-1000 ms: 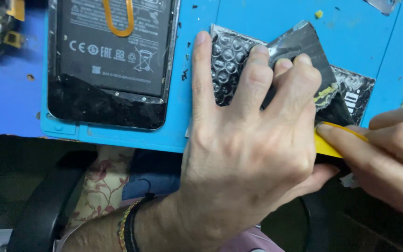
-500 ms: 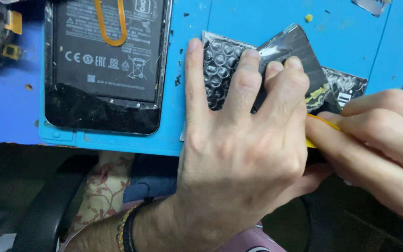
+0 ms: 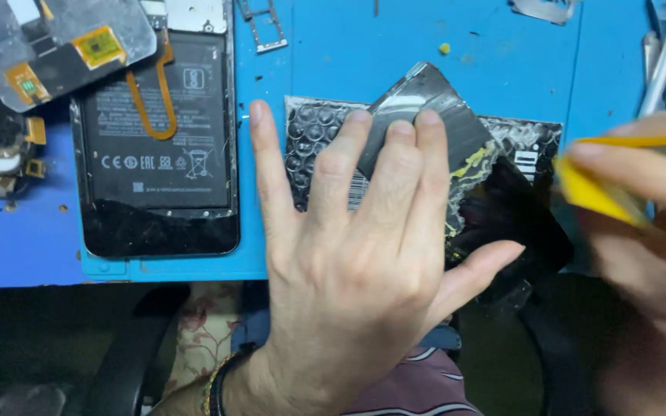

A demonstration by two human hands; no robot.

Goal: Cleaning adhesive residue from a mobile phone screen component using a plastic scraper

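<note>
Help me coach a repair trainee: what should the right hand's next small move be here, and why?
Probably bring the yellow pry tool back to the right edge of the black part. The right hand holds it clear of the part, while the left hand presses the part flat on the bubble-wrap pouch, steadying it.

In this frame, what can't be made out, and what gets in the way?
- Head view: the right hand and its yellow tool are motion-blurred; the grip is unclear.
- The left hand hides much of the black bubble-wrap pouch.
- The opened phone is cut off by the top edge.
</note>
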